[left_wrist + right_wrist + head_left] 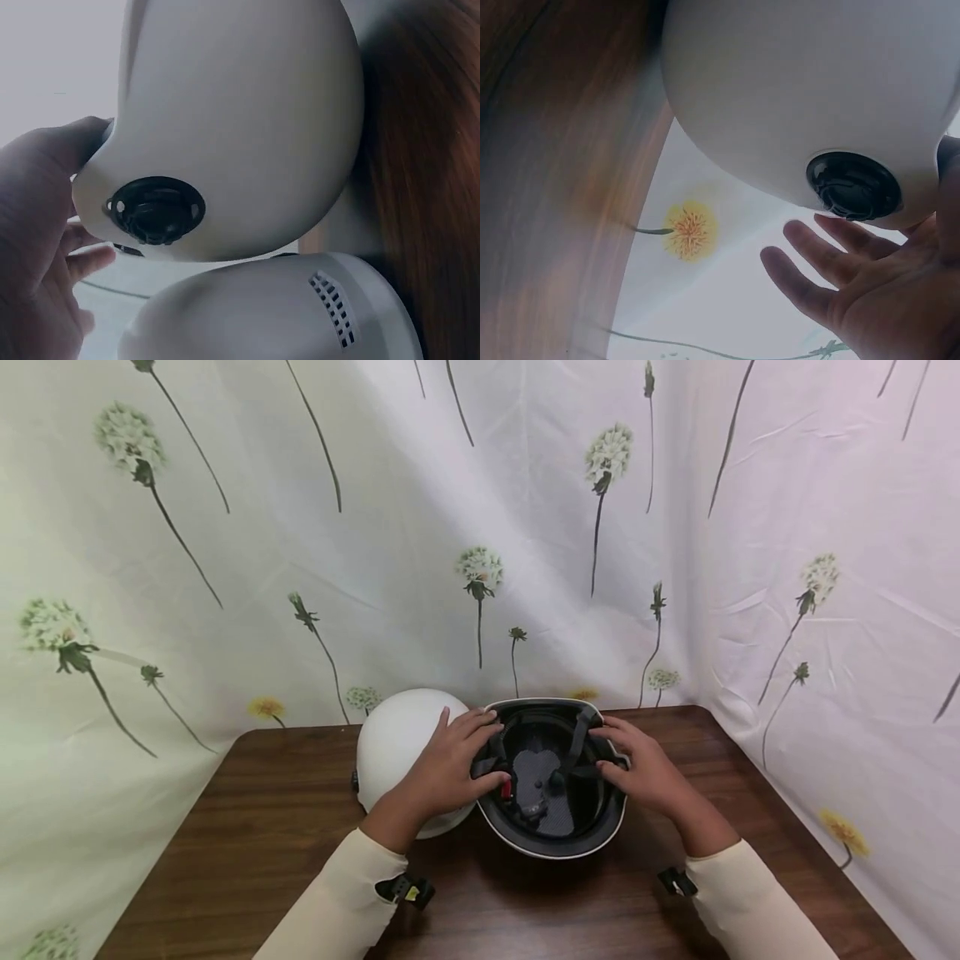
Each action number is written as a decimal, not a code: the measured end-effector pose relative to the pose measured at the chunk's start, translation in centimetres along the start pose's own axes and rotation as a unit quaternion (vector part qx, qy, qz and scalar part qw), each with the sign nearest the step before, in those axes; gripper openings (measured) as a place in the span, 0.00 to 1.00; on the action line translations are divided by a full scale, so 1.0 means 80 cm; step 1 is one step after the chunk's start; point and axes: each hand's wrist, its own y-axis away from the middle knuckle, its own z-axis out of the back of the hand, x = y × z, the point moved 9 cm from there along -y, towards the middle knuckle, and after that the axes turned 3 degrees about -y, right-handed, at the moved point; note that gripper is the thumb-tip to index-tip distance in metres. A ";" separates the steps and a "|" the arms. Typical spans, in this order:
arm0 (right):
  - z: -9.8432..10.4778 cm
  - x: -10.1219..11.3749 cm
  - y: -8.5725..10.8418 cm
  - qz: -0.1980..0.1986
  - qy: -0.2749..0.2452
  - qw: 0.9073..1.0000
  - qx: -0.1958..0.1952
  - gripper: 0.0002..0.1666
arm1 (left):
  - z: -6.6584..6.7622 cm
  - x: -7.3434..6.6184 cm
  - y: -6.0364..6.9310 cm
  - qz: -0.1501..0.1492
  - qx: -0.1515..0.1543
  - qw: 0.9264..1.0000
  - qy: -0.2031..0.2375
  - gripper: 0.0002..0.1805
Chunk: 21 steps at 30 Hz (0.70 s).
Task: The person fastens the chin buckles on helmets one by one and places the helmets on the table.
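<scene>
An upturned white helmet (551,847) shows its black lining, dark straps and a red buckle part (506,788) in the head view. My left hand (448,766) holds its left rim, thumb reaching over the edge near the red part. On the opposite rim, my right hand (647,768) holds with its thumb over the edge. The right wrist view shows several of that hand's fingers (817,251) outside the shell, below a round black side fitting (853,185). A matching black fitting (156,211) appears in the left wrist view.
A second white helmet (397,743) stands dome up on the brown wooden table (285,827), just left of the upturned one; its vent grille (332,309) shows in the left wrist view. Flower-printed white cloth (390,568) hangs behind and beside the table.
</scene>
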 end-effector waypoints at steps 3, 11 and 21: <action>0.005 0.000 0.000 0.002 0.002 1.000 -0.001 0.29 | -0.003 -0.002 -0.004 0.001 0.013 1.000 -0.012 0.41; 0.025 0.000 0.003 0.000 -0.007 1.000 -0.016 0.32 | -0.014 -0.017 -0.016 0.011 0.053 0.997 -0.063 0.48; 0.050 0.000 0.002 -0.011 -0.001 1.000 -0.029 0.33 | -0.033 -0.032 -0.030 0.056 0.134 0.985 -0.090 0.54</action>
